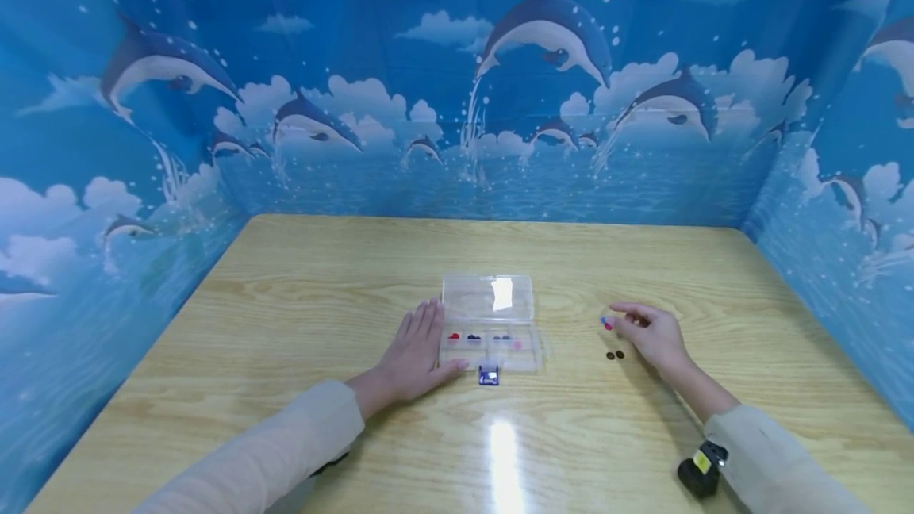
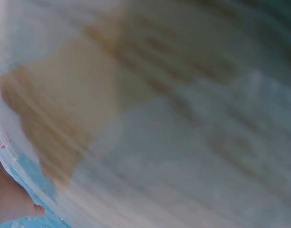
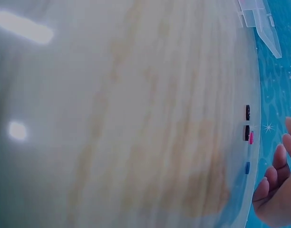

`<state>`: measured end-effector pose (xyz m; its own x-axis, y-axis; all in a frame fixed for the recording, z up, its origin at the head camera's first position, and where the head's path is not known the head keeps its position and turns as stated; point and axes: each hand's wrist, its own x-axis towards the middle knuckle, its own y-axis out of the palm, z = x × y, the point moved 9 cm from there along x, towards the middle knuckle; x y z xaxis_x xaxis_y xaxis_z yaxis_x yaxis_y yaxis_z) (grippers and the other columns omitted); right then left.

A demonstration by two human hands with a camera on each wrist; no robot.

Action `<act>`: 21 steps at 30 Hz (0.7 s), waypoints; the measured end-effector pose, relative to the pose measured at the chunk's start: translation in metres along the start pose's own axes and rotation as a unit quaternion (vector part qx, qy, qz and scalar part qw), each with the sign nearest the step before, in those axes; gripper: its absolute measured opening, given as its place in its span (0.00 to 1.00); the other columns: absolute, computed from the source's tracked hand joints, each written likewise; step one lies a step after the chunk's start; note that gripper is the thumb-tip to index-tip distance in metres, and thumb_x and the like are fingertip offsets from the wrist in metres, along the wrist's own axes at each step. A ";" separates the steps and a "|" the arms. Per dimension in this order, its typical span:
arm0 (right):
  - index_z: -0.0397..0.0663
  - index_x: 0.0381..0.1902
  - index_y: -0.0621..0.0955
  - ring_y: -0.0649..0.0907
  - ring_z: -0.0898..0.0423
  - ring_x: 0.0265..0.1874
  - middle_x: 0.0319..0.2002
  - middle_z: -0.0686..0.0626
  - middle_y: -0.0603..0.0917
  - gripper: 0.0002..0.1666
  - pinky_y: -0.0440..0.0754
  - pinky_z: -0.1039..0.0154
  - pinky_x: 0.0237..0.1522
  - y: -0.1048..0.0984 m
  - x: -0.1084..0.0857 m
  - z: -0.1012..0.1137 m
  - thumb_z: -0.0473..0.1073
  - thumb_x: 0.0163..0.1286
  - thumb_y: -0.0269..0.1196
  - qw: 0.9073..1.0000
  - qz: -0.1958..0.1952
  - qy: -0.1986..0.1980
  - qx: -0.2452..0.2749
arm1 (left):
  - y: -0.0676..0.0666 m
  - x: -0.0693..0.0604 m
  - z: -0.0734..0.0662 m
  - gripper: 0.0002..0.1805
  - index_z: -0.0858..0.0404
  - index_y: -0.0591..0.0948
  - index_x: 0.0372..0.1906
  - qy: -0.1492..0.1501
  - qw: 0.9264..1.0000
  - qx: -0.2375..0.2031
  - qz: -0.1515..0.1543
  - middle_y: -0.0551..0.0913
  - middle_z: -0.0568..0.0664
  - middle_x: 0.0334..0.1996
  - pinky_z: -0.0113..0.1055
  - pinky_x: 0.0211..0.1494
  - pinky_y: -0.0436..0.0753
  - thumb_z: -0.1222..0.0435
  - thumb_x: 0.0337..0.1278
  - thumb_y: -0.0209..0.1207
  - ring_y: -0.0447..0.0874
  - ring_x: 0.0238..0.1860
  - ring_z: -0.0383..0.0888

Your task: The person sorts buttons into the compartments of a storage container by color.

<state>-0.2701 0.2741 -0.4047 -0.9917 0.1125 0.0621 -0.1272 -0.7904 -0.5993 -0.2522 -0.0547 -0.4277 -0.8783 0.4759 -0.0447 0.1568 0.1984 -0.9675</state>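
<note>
My left hand (image 1: pixel 416 355) lies flat with straight fingers along the left side of a clear plastic compartment box (image 1: pixel 528 359). Its thumb touches the box's front edge, near the blue latch (image 1: pixel 489 376). Behind the compartments the see-through lid (image 1: pixel 471 297) is folded back. Red pieces (image 1: pixel 454 337), dark pieces (image 1: pixel 474 338) and a pink piece (image 1: pixel 517 346) sit inside. To the right, my right hand (image 1: pixel 653 337) hovers with bent fingers, thumb and index tips apart, by a small blue piece (image 3: pixel 247 167) and a pink piece (image 3: pixel 251 138). Two dark round discs (image 1: pixel 615 355) lie nearer me.
The wood-grain table (image 1: pixel 321 276) is surrounded by a blue dolphin-print curtain (image 1: pixel 400 173) at the back and sides. A black device with a yellow label (image 1: pixel 700 473) is at the right sleeve. Light glares off the tabletop in front of the box.
</note>
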 end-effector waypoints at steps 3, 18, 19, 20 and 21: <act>0.33 0.51 0.79 0.69 0.68 0.23 0.26 0.59 0.75 0.23 0.68 0.72 0.21 0.001 0.001 -0.001 0.43 0.63 0.62 1.000 0.003 0.003 -0.003 | 0.000 0.000 0.000 0.52 0.70 0.41 0.72 -0.001 1.000 0.001 -0.001 0.39 0.63 0.73 0.51 0.75 0.43 0.35 0.60 0.39 0.37 0.74 0.58; 0.34 0.51 0.79 0.70 0.67 0.26 0.29 0.55 0.76 0.23 0.70 0.72 0.24 0.002 0.009 -0.005 0.46 0.63 0.62 0.999 0.011 0.029 -0.035 | 0.002 0.001 0.002 0.52 0.69 0.41 0.72 -0.002 1.000 0.000 -0.003 0.39 0.63 0.73 0.51 0.75 0.43 0.34 0.59 0.37 0.36 0.74 0.57; 0.34 0.51 0.79 0.70 0.66 0.26 0.30 0.53 0.77 0.24 0.70 0.72 0.24 0.002 0.009 -0.006 0.46 0.63 0.62 0.999 0.015 0.031 -0.037 | 0.002 0.001 0.002 0.52 0.69 0.41 0.72 -0.002 1.000 0.000 -0.005 0.39 0.63 0.73 0.51 0.75 0.43 0.34 0.59 0.37 0.37 0.74 0.57; 0.35 0.51 0.79 0.70 0.65 0.27 0.31 0.51 0.78 0.24 0.70 0.72 0.25 0.003 0.009 -0.007 0.47 0.63 0.62 0.998 0.018 0.033 -0.041 | 0.002 0.001 0.002 0.52 0.69 0.41 0.72 -0.002 1.000 0.001 -0.005 0.39 0.63 0.73 0.51 0.75 0.43 0.34 0.59 0.37 0.36 0.74 0.57; 0.35 0.51 0.79 0.71 0.64 0.29 0.33 0.49 0.79 0.24 0.70 0.72 0.25 0.003 0.009 -0.008 0.47 0.64 0.62 0.998 0.022 0.033 -0.045 | 0.001 0.001 0.002 0.52 0.69 0.41 0.72 -0.001 1.000 0.001 -0.006 0.39 0.63 0.73 0.51 0.75 0.43 0.33 0.59 0.37 0.37 0.74 0.57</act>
<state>-0.2797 0.2776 -0.4122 -0.9925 0.1214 -0.0169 -0.0789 -0.7386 -0.6695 -0.2538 -0.0557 -0.4297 -0.8813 0.4713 -0.0337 0.1452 0.2022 -0.9685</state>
